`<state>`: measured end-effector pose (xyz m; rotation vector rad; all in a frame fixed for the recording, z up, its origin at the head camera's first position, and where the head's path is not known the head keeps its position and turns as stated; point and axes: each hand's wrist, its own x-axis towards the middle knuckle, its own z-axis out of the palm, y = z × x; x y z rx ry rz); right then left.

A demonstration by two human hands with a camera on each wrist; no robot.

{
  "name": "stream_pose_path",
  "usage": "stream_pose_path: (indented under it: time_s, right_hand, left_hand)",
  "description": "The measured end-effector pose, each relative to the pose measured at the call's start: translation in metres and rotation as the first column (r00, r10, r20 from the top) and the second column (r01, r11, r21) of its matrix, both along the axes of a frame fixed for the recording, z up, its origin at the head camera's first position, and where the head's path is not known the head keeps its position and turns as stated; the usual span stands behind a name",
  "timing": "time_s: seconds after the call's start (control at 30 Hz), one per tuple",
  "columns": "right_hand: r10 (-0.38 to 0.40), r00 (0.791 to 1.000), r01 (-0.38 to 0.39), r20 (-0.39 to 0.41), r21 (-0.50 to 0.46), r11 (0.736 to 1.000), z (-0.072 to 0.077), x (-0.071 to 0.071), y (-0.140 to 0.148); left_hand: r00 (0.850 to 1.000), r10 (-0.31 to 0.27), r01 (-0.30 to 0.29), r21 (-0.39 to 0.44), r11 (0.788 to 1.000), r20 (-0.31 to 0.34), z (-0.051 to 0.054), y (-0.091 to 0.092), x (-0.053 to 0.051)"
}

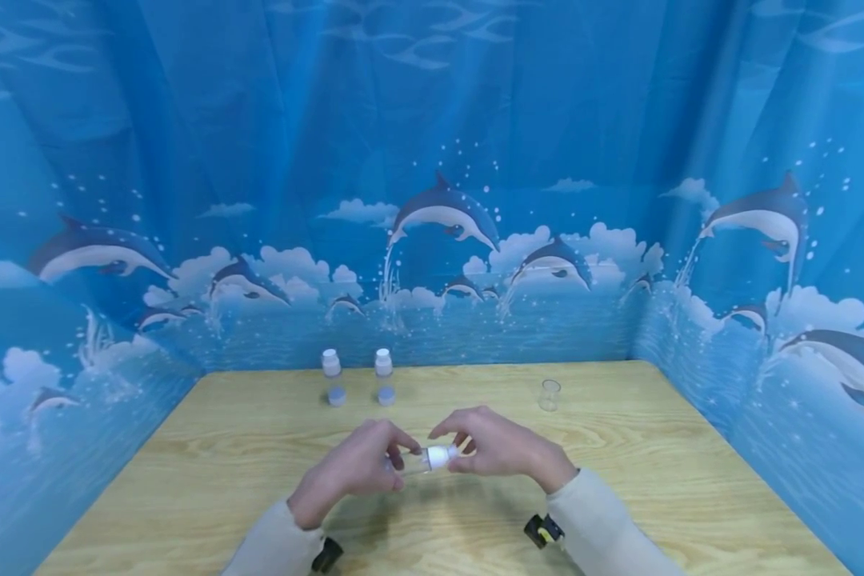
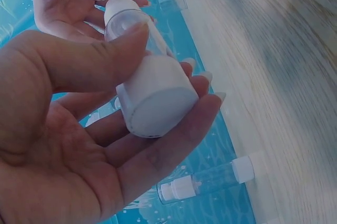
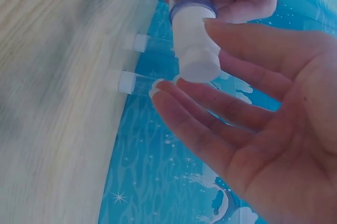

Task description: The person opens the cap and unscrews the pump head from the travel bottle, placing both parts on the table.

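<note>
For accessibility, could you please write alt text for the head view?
A person's left hand holds a clear, white-topped bottle sideways over a table, right hand at its top. Behind stand two similar bottles and a clear cylinder, before a dolphin backdrop.

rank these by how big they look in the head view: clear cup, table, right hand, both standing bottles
1. Table
2. Right hand
3. Left standing bottle and right standing bottle, too alike to rank
4. Clear cup
</note>
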<state>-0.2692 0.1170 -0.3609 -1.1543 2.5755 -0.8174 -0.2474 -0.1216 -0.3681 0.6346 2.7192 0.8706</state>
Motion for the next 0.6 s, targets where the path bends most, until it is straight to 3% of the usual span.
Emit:
stream_pose_path:
  time_s: [0.27, 0.6]
  right_hand:
    - [0.017, 1.0, -0.017, -0.001, -0.02, 1.0, -0.0056, -0.0017, -0.005]
    - [0.027, 0.999, -0.026, 0.036, -0.026, 0.999, -0.0085, -0.0037, -0.0041]
  left_hand:
    - [0.999, -0.024, 0.024, 0.013, 1.0, -0.022, 0.0008, 0.0006, 0.001]
    - [1.0, -0.022, 0.021, 0.021, 1.0, 0.013, -0.0013, 0.0025, 0.0012]
